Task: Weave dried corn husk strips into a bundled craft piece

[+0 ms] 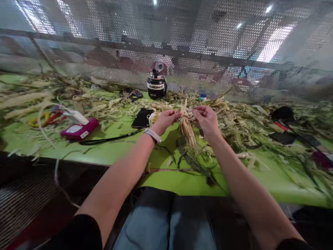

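Observation:
Over the green table, a bundle of dried husk strips (186, 130) hangs between my two hands, its loose ends fanning downward. My left hand (168, 119) pinches it from the left near the tied-looking top, thumb and finger together. From the right, my right hand (206, 119) pinches thin strands at the same height. Pale pointed pieces stick up above the fingers. Just beside my left hand lie a dark flat pouch (142, 118) and a small yellowish-white item, partly hidden by that hand. Darker green strips (194, 161) lie on the table below the bundle.
Husk scraps (234, 121) cover much of the green table (111, 152). At the left sits a magenta power block (79, 130) with a white plug and cable. A black jug (156, 85) stands at the back before a perforated metal screen (104, 62). Dark objects lie far right.

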The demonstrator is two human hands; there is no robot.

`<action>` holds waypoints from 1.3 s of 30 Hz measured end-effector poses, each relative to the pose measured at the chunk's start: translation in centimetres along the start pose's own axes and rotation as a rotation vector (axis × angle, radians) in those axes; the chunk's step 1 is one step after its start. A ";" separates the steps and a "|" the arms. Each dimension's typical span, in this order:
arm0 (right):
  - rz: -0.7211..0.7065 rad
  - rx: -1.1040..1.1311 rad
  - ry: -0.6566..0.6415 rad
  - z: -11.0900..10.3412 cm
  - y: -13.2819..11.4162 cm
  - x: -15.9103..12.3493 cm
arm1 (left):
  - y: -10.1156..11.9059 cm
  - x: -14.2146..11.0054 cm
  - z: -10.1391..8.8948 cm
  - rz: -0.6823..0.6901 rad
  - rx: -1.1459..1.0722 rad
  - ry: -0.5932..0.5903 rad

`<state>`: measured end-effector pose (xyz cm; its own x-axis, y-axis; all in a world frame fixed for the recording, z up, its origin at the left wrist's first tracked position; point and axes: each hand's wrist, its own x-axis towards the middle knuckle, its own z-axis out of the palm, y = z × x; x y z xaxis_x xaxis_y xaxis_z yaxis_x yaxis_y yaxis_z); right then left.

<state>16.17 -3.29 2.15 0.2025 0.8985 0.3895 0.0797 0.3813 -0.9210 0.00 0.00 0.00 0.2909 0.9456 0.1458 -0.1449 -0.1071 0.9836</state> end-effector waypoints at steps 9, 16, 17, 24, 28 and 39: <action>0.122 0.191 -0.167 -0.4 0.0 0.2 | -0.9 0.9 -0.4 0.021 -0.158 -0.057; 0.025 0.074 -0.068 -0.1 0.7 0.4 | -0.7 1.0 -0.1 0.020 -0.196 -0.036; 0.000 0.056 -0.061 -0.1 0.7 0.4 | -0.6 0.9 -0.1 0.021 -0.188 -0.038; -0.152 -0.076 -0.009 -0.2 1.1 0.5 | -0.6 0.9 -0.1 0.020 -0.185 -0.004; -0.118 -0.018 -0.057 -0.2 0.8 0.2 | -0.5 0.8 -0.1 0.044 -0.126 -0.011; -0.102 0.030 -0.087 0.0 1.1 0.2 | -0.2 0.2 0.4 0.070 -0.095 -0.136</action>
<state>16.29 -2.67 1.18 0.1098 0.8698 0.4810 0.0659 0.4765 -0.8767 0.46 0.10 -0.10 0.4016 0.8856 0.2334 -0.2560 -0.1361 0.9570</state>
